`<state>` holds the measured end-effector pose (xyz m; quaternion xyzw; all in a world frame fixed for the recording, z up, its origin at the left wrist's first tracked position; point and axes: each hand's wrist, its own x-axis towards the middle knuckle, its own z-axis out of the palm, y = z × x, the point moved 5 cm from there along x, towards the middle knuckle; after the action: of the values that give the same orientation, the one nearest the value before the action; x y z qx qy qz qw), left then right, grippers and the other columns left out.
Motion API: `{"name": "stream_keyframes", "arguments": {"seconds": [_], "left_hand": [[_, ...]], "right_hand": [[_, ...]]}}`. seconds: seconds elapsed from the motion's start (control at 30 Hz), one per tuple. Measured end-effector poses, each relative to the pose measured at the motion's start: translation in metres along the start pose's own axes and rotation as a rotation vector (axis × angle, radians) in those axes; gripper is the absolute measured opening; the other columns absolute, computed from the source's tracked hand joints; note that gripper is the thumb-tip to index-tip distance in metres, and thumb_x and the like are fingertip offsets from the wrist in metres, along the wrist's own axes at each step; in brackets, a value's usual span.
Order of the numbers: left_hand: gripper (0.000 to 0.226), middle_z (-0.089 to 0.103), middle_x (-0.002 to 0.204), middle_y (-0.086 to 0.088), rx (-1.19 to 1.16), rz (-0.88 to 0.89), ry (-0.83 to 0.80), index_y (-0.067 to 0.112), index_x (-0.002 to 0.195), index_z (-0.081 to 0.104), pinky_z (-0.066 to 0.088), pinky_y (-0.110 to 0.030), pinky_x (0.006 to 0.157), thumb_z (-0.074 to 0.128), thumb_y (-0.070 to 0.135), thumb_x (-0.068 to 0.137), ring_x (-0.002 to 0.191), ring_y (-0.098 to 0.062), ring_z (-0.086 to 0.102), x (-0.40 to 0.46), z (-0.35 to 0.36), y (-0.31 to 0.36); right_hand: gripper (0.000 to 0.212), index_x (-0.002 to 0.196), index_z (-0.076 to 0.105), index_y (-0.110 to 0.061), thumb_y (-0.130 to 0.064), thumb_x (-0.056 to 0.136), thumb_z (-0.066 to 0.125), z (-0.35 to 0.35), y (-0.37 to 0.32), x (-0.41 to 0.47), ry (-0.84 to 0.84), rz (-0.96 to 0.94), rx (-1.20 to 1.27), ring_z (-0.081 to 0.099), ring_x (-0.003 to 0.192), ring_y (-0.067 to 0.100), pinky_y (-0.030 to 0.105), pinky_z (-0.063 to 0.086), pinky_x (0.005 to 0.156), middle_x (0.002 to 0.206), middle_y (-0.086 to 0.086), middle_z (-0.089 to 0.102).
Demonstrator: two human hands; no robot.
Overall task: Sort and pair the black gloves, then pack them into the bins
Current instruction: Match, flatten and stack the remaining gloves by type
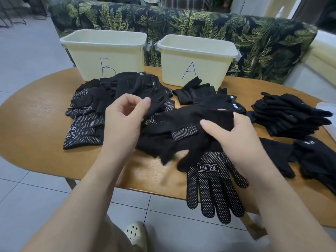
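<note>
Gloves (127, 99) lie in a soft, floppy heap on the worktop (36, 128) before bins B (103, 53) and A (196, 60), the right hand (234, 135) gripping one's cuff, the left hand (123, 120) pinching another's edge; cuffs look easiest to hold.
</note>
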<state>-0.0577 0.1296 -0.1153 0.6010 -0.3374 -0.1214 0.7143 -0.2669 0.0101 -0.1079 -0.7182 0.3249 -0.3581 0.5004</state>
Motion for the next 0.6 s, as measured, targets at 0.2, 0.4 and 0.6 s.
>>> {"name": "stream_keyframes", "arguments": {"seconds": [0.2,0.4,0.6], "left_hand": [[0.019,0.074,0.111,0.009,0.188,0.106,-0.433,0.019,0.117,0.072,0.051,-0.026,0.097,0.066,0.020,0.099,0.108,-0.005,0.067,-0.021,0.039,0.014],[0.015,0.075,0.104,-0.005,0.166,-0.018,-0.711,0.011,0.112,0.071,0.057,-0.043,0.084,0.068,0.016,0.098,0.095,-0.014,0.070,-0.033,0.068,0.012],[0.010,0.073,0.083,-0.002,-0.016,-0.111,-0.600,0.005,0.091,0.066,0.049,-0.019,0.062,0.069,0.014,0.095,0.071,-0.011,0.064,-0.032,0.067,0.014]], "right_hand": [[0.008,0.097,0.077,-0.016,-0.011,0.092,0.073,-0.017,-0.003,-0.001,-0.162,-0.022,-0.067,0.074,0.090,0.014,0.026,0.058,0.077,0.094,0.001,0.078],[0.016,0.101,0.077,-0.011,-0.002,0.090,0.073,-0.026,-0.010,-0.007,-0.231,-0.069,0.023,0.075,0.093,0.019,0.028,0.059,0.077,0.096,0.007,0.079],[0.035,0.114,0.070,-0.005,-0.016,0.081,0.071,-0.042,-0.001,-0.007,-0.083,0.021,0.325,0.074,0.102,0.027,0.039,0.062,0.082,0.110,0.011,0.077]]}}
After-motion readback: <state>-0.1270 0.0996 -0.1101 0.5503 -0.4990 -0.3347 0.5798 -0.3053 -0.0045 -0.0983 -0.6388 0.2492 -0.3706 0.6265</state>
